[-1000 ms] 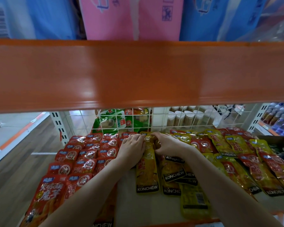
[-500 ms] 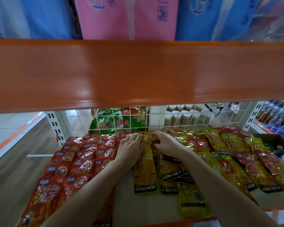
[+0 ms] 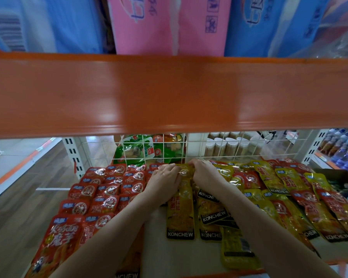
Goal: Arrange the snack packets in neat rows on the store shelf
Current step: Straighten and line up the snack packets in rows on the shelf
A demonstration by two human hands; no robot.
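Observation:
Red snack packets (image 3: 100,195) lie in overlapping rows on the left of the shelf board (image 3: 153,249). Yellow Konchew packets (image 3: 213,215) lie in a loose pile at the centre, and mixed yellow and red packets (image 3: 301,199) spread to the right. One long yellow packet (image 3: 180,213) lies lengthwise between my hands. My left hand (image 3: 164,182) and my right hand (image 3: 206,174) both pinch its far top end, close to the wire back grid. My forearms hide part of the red rows and the pile.
A wide orange shelf beam (image 3: 169,95) crosses the view above the hands. A white wire grid (image 3: 199,155) backs the shelf, with green packets (image 3: 137,149) and white-capped jars (image 3: 229,147) behind it. Pink and blue cartons (image 3: 165,25) stand on top. Wooden floor shows at left.
Both hands have slid a little farther back along the yellow packet toward the wire grid, still holding its top end. The packets around them lie as before.

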